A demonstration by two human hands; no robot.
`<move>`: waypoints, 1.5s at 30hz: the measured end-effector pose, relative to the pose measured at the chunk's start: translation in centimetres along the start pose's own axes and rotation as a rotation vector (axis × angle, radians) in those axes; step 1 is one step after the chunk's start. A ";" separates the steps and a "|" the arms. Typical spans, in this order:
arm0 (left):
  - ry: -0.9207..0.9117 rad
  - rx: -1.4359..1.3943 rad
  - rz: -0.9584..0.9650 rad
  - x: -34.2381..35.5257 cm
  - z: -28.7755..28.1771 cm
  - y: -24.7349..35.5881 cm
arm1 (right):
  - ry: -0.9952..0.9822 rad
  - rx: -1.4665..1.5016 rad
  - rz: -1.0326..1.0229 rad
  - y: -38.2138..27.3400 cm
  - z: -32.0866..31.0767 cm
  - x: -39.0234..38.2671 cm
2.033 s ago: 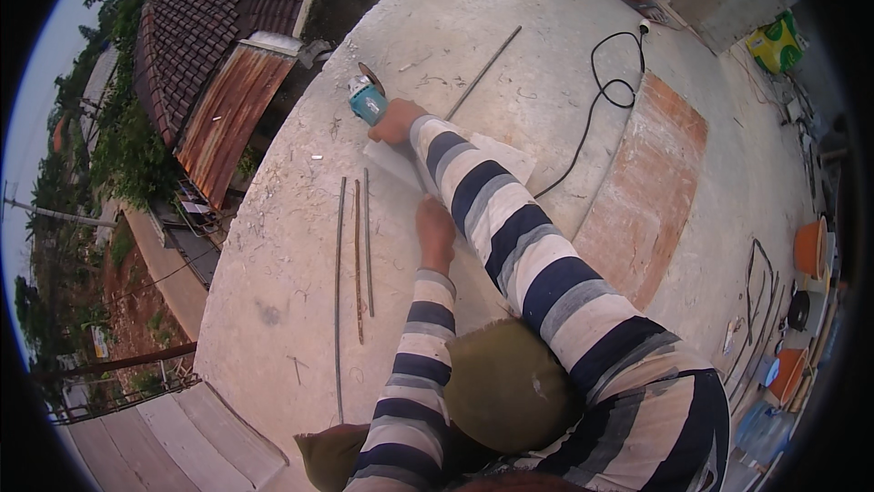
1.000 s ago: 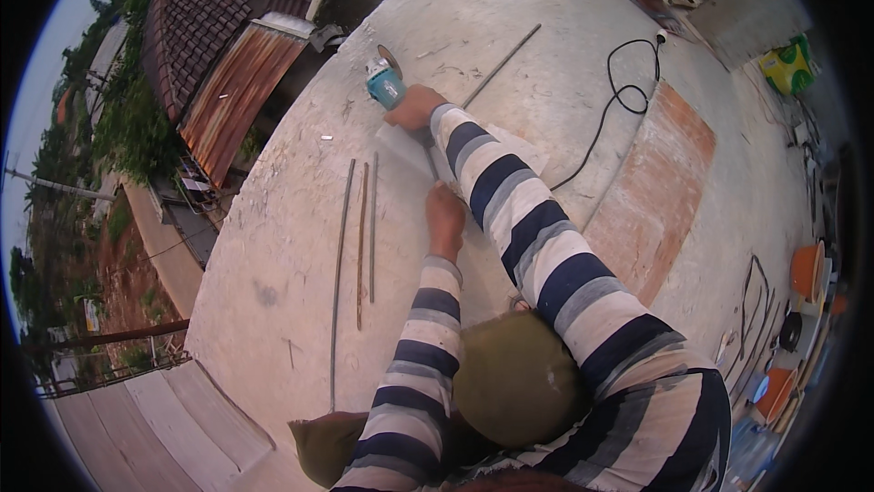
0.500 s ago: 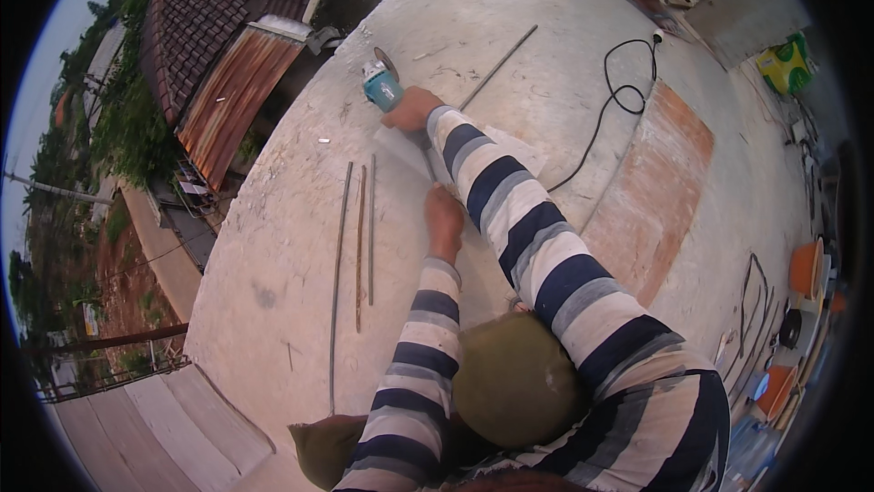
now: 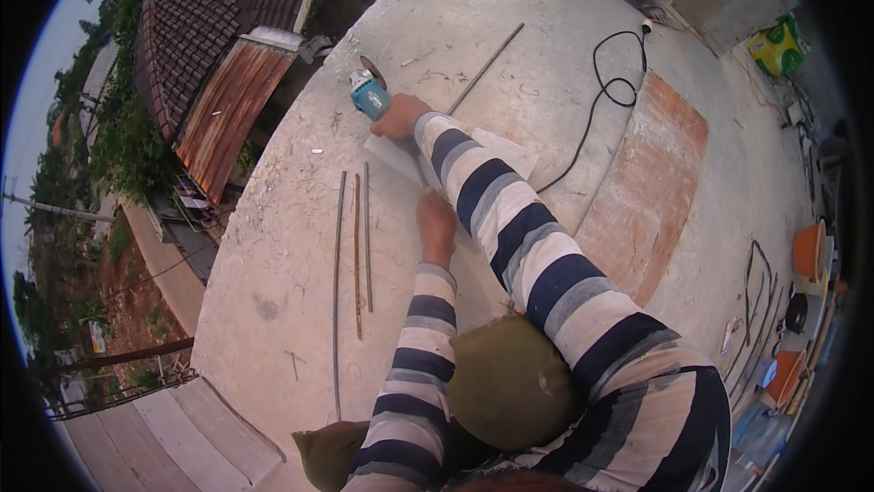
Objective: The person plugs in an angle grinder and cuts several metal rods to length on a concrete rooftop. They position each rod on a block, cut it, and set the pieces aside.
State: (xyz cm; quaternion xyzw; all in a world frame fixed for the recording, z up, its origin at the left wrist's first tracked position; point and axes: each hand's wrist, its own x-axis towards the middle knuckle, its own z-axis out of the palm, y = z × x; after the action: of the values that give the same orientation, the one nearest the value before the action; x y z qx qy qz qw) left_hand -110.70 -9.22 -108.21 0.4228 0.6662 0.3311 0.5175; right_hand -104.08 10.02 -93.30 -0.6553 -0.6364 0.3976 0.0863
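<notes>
Across the pale concrete slab (image 4: pixel 273 264), a reddish board (image 4: pixel 642 192) lies toward 3 o'clock and three thin rods (image 4: pixel 358 255) lie side by side, apart, toward 9. A grey metal rod (image 4: pixel 487 70), partly hidden, runs from the centre toward 1 o'clock. At 11 o'clock the teal angle grinder (image 4: pixel 371 99) is clamped in the right hand (image 4: pixel 401 117), while the left hand (image 4: pixel 436 226), near centre, has its fingers closed on the metal rod's near end.
</notes>
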 end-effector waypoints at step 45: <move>0.154 -0.082 0.078 -1.0 1.3 1.4 | -0.015 -0.038 0.009 -0.2 -0.2 0.6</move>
State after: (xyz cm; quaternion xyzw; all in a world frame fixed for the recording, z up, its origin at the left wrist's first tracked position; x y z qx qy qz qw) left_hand -109.06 -9.50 -106.91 0.4004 0.6729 0.4095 0.4682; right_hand -104.16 10.65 -93.31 -0.6568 -0.6413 0.3908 0.0675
